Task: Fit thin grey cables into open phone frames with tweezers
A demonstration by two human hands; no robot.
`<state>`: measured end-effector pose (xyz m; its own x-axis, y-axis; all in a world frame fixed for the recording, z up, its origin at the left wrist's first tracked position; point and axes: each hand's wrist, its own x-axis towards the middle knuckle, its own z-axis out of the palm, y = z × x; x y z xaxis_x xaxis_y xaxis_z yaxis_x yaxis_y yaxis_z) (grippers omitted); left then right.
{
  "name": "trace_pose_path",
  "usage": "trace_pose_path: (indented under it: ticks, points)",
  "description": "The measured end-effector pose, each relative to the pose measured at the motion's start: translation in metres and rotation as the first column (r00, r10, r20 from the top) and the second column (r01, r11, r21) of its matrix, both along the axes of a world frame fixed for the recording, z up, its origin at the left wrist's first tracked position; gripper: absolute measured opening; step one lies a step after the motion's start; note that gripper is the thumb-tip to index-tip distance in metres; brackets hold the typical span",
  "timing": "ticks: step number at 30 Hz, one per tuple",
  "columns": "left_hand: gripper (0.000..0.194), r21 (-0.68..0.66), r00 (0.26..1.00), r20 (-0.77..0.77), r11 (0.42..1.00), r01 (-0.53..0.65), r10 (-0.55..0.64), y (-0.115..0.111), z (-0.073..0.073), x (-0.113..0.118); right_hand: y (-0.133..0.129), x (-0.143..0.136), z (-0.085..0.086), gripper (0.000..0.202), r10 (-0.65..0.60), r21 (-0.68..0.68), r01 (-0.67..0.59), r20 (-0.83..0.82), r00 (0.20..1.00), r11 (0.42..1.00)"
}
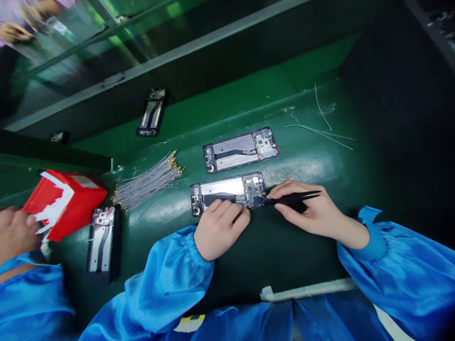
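From the head view, the opened phone [222, 186] being worked on lies flat and roughly crosswise on the green tabletop [302, 258], guts facing up, board end to the right. The left hand [221, 229] sits over its near edge with the fingers curled; I can't tell if they're pinching anything under there. The right hand [314, 213] has its fingers closed around black tweezers [293, 196], tips down at the board end of that phone, though it's too small to make out what they're touching.

Just beyond is another opened phone [234, 146], nearly parallel. Off to the left there's a fat bundle of thin grey cables [149, 184] with gold-coloured ends, and a few loose cables [322, 132] lie over at the far right. Further left, a third phone [100, 246] sits near a red bin [76, 201] with torn white tape on it, and a co-worker's hand [17, 232] is right beside that bin. One more phone [151, 113] lies farther back.
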<state>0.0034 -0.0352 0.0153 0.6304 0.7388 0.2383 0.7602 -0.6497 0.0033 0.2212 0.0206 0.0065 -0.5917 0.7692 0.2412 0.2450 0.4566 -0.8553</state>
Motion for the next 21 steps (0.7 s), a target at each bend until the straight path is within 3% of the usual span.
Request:
trace_pose_path:
  ticks: [7, 15, 18, 21]
  points:
    - [0.008, 0.002, 1.0, 0.009, 1.0, 0.002, -0.002, 0.0006, 0.0, 0.0007, 0.0003, -0.0009, -0.0016, 0.023, 0.048, 0.018, -0.047, -0.04, 0.998, 0.999]
    - [0.008, -0.008, 0.999, 0.04, 1.0, 0.001, 0.0, 0.0038, 0.0023, 0.0025, -0.0047, -0.0047, 0.001, 0.021, 0.155, 0.243, -0.162, 0.047, 0.987, 0.956]
    - [0.009, -0.019, 0.998, 0.055, 1.0, -0.011, 0.012, 0.0063, 0.0013, 0.0057, -0.0049, -0.0047, 0.0017, 0.019, 0.157, 0.238, -0.169, 0.067, 0.985, 0.956]
    - [0.011, -0.035, 0.998, 0.06, 0.999, -0.029, 0.031, 0.0099, -0.0005, 0.0091, 0.0017, -0.0049, 0.0075, 0.017, 0.141, 0.151, -0.145, 0.036, 0.989, 0.978]
